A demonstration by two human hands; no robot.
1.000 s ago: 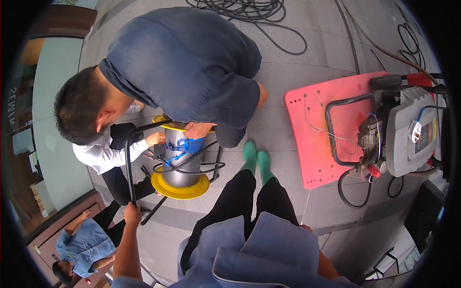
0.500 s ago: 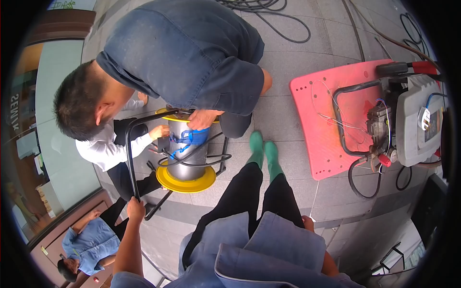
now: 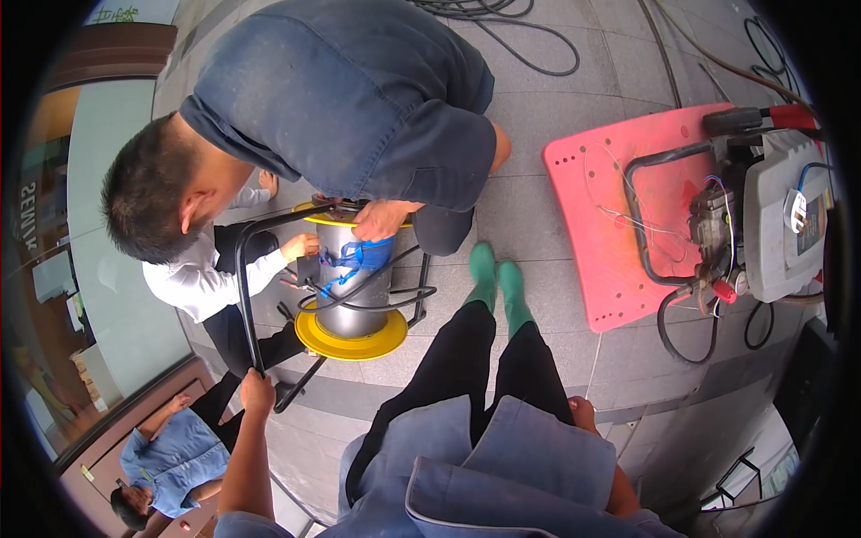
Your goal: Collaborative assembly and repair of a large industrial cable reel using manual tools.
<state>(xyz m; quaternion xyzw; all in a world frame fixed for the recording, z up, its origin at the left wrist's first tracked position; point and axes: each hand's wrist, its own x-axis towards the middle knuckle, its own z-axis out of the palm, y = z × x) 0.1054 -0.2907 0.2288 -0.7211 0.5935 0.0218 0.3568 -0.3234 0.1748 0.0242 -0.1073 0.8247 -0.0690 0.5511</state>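
My left hand point(image 3: 256, 387) is shut on the lower bar of a black tubular frame point(image 3: 244, 296) that carries a cable reel point(image 3: 352, 296) with a grey drum and yellow flanges. The reel stands on grey paving just in front of my green boots point(image 3: 496, 280). A crouching person in a blue shirt point(image 3: 350, 99) has one hand point(image 3: 381, 220) on the drum by a blue strap point(image 3: 359, 257). A second person in a white sleeve point(image 3: 211, 282) touches the reel from the left. My right hand point(image 3: 583, 414) hangs by my hip, mostly hidden behind my jacket.
A grey engine-driven machine point(image 3: 762, 224) sits on a pink flat cart point(image 3: 610, 224) to the right. Black cables point(image 3: 529, 40) lie coiled on the paving at the top. Another person in blue point(image 3: 170, 462) is at the lower left, beside a glass wall.
The view has shifted slightly. The crouching person's hand has moved across the drum near the blue strap. My left hand keeps its hold on the black frame.
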